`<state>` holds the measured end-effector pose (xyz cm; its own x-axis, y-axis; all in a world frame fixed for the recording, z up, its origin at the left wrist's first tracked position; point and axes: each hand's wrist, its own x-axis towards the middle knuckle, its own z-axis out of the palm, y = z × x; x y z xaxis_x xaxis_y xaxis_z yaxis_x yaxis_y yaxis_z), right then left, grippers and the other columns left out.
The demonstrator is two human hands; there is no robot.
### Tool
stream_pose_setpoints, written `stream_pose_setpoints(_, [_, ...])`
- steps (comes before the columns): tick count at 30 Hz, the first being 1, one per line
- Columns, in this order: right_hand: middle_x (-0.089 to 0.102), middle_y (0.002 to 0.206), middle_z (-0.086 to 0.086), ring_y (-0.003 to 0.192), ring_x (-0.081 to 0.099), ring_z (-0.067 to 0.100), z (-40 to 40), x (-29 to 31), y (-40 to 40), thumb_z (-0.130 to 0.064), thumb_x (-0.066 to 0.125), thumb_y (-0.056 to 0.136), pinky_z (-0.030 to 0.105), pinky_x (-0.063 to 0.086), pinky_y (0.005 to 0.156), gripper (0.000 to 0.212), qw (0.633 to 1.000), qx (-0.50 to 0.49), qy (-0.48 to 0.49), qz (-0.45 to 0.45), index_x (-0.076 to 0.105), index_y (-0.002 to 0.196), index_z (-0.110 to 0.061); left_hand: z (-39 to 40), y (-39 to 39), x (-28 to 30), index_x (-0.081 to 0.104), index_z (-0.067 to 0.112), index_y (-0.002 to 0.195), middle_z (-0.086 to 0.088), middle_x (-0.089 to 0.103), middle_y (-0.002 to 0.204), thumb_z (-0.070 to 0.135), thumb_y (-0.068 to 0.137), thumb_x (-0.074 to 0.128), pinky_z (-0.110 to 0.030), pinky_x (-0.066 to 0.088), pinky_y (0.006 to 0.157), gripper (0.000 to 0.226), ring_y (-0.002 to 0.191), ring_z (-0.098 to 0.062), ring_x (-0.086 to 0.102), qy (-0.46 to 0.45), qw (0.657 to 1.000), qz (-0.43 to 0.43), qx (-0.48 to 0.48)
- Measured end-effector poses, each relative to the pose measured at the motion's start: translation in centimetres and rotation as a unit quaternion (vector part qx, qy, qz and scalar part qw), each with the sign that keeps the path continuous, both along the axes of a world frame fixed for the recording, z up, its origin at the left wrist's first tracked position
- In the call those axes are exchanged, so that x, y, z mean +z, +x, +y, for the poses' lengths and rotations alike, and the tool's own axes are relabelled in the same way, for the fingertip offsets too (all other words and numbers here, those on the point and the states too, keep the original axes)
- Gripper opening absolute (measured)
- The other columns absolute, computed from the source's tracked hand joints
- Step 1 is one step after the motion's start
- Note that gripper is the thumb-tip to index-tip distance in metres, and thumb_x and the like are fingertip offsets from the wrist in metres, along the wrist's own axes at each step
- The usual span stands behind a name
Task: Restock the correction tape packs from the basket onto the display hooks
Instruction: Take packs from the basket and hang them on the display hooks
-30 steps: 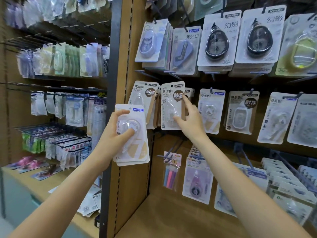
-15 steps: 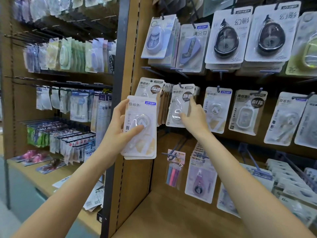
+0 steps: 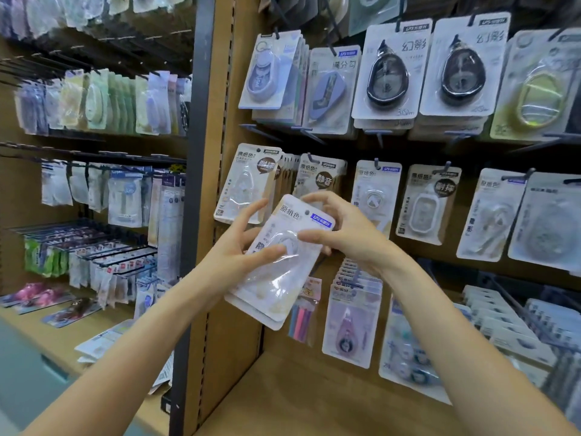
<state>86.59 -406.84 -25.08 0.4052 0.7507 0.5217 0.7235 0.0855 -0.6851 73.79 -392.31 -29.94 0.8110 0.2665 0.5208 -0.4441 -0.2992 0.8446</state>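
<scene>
Lots of packs already hang on the display hooks point(image 3: 309, 158), so the wall looks quite full, but the job is not finished. The person holds a small stack of correction tape packs point(image 3: 276, 265) in front of the middle row, tipped to one side and not on a hook yet. The left hand point(image 3: 232, 256) grips the stack from the side, fingers point(image 3: 267, 251) curled over it. The right hand point(image 3: 342, 228) pinches the top pack near its hole. No basket shows.
</scene>
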Motion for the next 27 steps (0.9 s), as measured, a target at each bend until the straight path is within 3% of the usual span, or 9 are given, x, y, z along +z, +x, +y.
stream_pose_setpoints(4, [0.065, 0.091, 0.010, 0.076, 0.060, 0.022, -2.2, -0.8, 1.2, 0.001, 0.068, 0.080, 0.022, 0.047, 0.052, 0.028, 0.993, -0.018, 0.047, 0.104, 0.063, 0.105, -0.011, -1.5, 0.4, 0.2, 0.038, 0.034, 0.133, 0.002, 0.072, 0.105, 0.022, 0.083, 0.061, -0.030, 0.057, 0.068, 0.057, 0.093, -0.019, 0.070, -0.022, 0.994, 0.081, -0.067])
stream_pose_setpoints(8, [0.065, 0.084, 0.015, 0.058, 0.060, 0.012, -4.6, -0.4, 1.9, 0.003, 0.067, 0.080, 0.020, 0.046, 0.047, 0.026, 0.987, -0.044, 0.096, 0.122, 0.062, 0.101, -0.011, -2.5, 0.8, 0.5, 0.039, 0.037, 0.128, -0.005, 0.070, 0.110, 0.014, 0.081, 0.064, -0.036, 0.055, 0.080, 0.058, 0.100, -0.024, 0.068, -0.034, 0.981, 0.131, -0.136])
stream_pose_setpoints(13, [0.072, 0.081, 0.011, 0.068, 0.064, 0.022, -7.0, 0.6, 2.1, -0.005, 0.062, 0.087, 0.024, 0.052, 0.053, 0.021, 0.986, -0.086, 0.119, 0.073, 0.058, 0.104, -0.018, -4.2, 1.7, 0.9, 0.051, 0.029, 0.122, -0.003, 0.071, 0.107, 0.016, 0.077, 0.067, -0.033, 0.056, 0.078, 0.050, 0.097, -0.021, 0.068, -0.005, 0.984, 0.122, -0.127])
stream_pose_setpoints(18, [0.067, 0.096, 0.005, 0.077, 0.067, 0.010, -8.1, 1.6, 3.0, -0.012, 0.057, 0.092, 0.015, 0.051, 0.056, 0.022, 0.987, -0.137, 0.080, -0.030, 0.054, 0.112, -0.021, -5.2, 2.3, 1.2, 0.060, 0.026, 0.113, 0.002, 0.073, 0.099, 0.020, 0.080, 0.067, -0.024, 0.056, 0.066, 0.034, 0.087, -0.016, 0.071, 0.025, 0.991, 0.103, -0.077])
stream_pose_setpoints(23, [0.063, 0.099, 0.002, 0.080, 0.063, 0.010, -8.3, 4.1, 6.0, -0.009, 0.059, 0.090, 0.016, 0.048, 0.058, 0.018, 0.946, -0.213, 0.243, -0.043, 0.056, 0.102, -0.023, -4.0, 2.0, 0.6, 0.061, 0.025, 0.108, 0.001, 0.074, 0.096, 0.016, 0.086, 0.062, -0.029, 0.058, 0.065, 0.024, 0.084, -0.017, 0.071, -0.018, 0.995, 0.096, -0.004])
stream_pose_setpoints(27, [0.062, 0.105, -0.006, 0.104, 0.058, 0.015, -7.3, 5.4, 7.3, -0.011, 0.054, 0.092, 0.029, 0.047, 0.087, 0.018, 0.948, -0.232, 0.162, -0.146, 0.062, 0.101, -0.024, -2.8, 1.8, 0.7, 0.060, 0.026, 0.111, 0.005, 0.073, 0.099, 0.013, 0.091, 0.056, -0.030, 0.055, 0.071, 0.024, 0.086, -0.012, 0.071, -0.046, 0.995, 0.072, 0.044])
